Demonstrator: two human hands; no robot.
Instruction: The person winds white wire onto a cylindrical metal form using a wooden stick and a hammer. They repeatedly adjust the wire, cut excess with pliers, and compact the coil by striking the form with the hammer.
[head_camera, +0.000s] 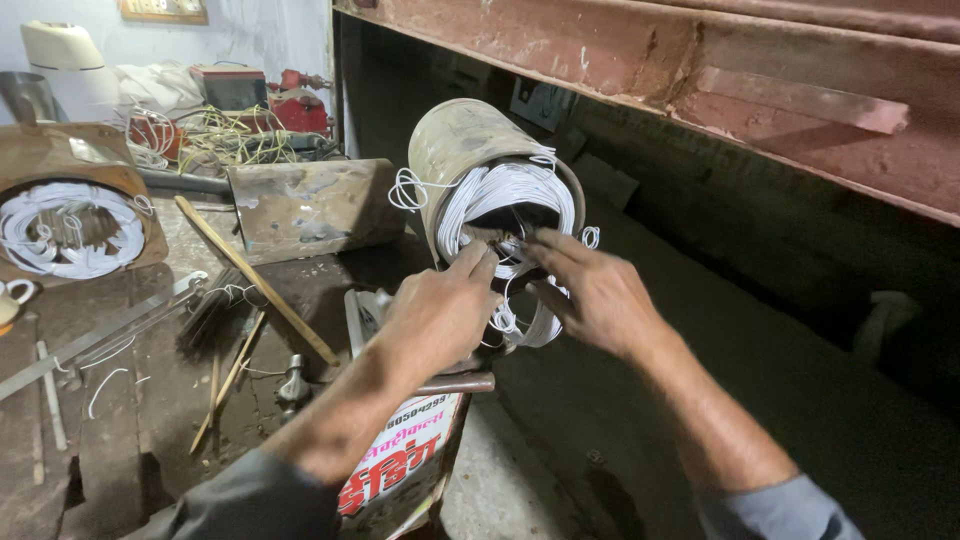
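A worn metal cylinder (462, 148) lies on its side at the bench edge, its open end facing me. White wire coils (505, 190) are packed inside its rim, with loops spilling out at the left and below. My left hand (437, 313) pinches white wire at the lower left of the opening. My right hand (590, 292) grips a hanging bundle of white loops at the lower right, fingers reaching into the opening.
Another cylinder with white wire coils (68, 228) sits at the far left. A bent metal sheet (312, 206) stands behind. A wooden stick (255, 277), a brush (208, 318) and a metal bar (100, 335) lie on the dirty bench. A rusty red beam (760, 90) runs overhead.
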